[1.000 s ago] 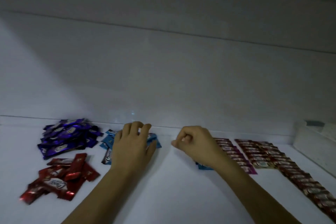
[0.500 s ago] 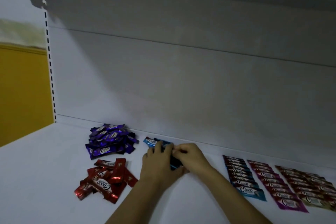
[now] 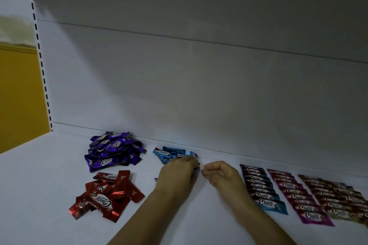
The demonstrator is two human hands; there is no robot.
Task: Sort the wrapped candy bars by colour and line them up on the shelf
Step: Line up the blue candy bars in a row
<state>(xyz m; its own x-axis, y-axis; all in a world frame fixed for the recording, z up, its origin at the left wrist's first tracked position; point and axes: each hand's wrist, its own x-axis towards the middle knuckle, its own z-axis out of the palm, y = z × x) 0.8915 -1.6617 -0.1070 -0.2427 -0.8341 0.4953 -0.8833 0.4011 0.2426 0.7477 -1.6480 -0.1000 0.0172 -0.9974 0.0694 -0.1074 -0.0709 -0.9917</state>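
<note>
The left hand (image 3: 177, 175) curls its fingers (image 3: 185, 160) round bars of the loose blue pile (image 3: 165, 153), the right hand (image 3: 221, 175) beside it clenched, apparently empty; right of that pile the lined-up rows (image 3: 298, 197) look finished, left of it the purple heap (image 3: 111, 149) and red heap (image 3: 107, 193) wait.

I see a smooth, matt white shelf (image 3: 39, 195) and a matt white back panel (image 3: 199, 95). The red wrapped candy bars (image 3: 103, 199) look like crinkled shiny foil; the purple wrapped candy bars (image 3: 111, 153) and light blue wrapped candy bars (image 3: 163, 152) gleam glossy too.

Purple pile (image 3: 113, 150), red pile (image 3: 105, 195), blue pile (image 3: 165, 153)
</note>
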